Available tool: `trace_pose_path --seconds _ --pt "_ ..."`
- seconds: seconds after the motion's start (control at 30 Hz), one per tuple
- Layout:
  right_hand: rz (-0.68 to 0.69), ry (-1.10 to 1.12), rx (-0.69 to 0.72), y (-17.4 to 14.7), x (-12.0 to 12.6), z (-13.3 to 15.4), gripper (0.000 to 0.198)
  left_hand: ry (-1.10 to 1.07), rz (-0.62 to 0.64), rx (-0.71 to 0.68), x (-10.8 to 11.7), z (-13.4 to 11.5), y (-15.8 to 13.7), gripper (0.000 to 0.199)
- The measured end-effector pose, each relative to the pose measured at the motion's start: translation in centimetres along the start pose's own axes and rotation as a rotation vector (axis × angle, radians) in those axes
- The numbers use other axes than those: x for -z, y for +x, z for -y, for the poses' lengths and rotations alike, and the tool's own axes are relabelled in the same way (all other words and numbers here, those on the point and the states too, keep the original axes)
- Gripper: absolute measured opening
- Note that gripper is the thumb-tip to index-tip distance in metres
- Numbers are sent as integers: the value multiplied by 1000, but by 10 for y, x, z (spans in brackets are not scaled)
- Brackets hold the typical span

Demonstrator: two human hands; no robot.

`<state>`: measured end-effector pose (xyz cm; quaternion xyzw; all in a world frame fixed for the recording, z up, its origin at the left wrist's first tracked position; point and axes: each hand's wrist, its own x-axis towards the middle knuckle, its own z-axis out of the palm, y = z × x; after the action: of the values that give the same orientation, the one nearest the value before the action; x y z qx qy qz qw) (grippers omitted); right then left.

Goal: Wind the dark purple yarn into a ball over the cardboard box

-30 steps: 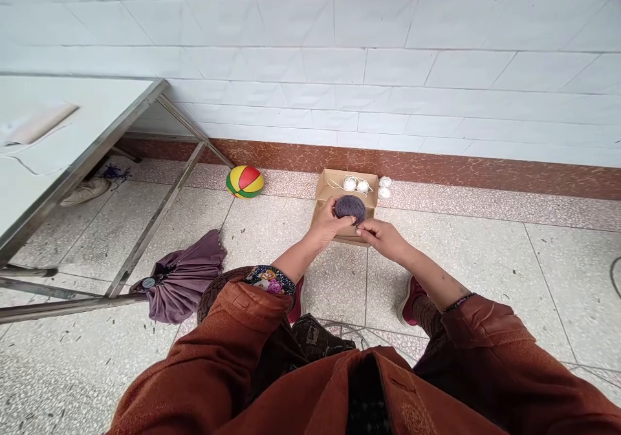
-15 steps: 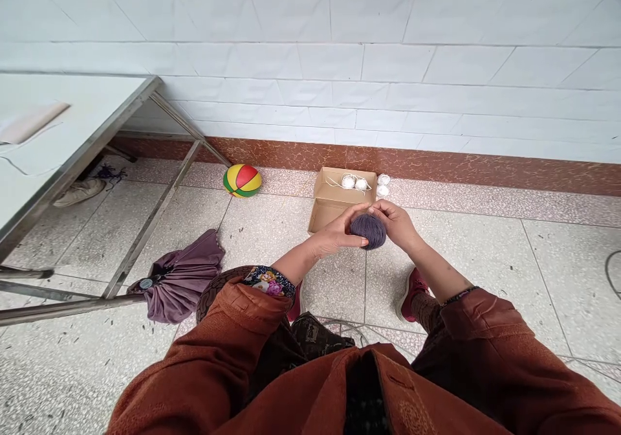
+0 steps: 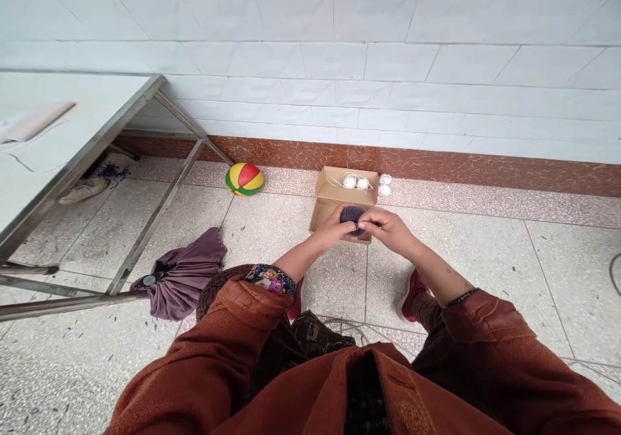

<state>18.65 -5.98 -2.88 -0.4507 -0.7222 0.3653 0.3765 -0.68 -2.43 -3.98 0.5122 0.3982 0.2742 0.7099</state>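
The left hand (image 3: pixel 334 226) is keeping its grip around the dark purple yarn ball (image 3: pixel 350 214), which is overlapping the near half of the open cardboard box (image 3: pixel 319 213) in the head view. The right hand (image 3: pixel 389 229) is touching the ball's right side with its fingertips; whether its grip is closing on a strand cannot be told. 2 white balls (image 3: pixel 350 180) are lying in the box's far half, and 2 other white balls (image 3: pixel 385 190) are resting just beside it.

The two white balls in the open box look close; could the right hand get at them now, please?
Probably yes: nothing covers the white balls in the open box, and the right hand is close by, though it would likely need to leave the dark yarn ball first.
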Motion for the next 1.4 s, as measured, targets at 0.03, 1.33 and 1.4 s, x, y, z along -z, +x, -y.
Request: trace_pose_path --seconds 0.03,1.33,1.4 --pt "-48 -7 -4 1 2 -1 23 -39 53 22 -1 1 -1 60" --pt "-152 155 -210 2 7 -6 25 41 -23 -34 -1 -3 1 78" --pt "-223 155 -237 3 6 -11 26 -52 152 -30 -4 -7 -4 81"
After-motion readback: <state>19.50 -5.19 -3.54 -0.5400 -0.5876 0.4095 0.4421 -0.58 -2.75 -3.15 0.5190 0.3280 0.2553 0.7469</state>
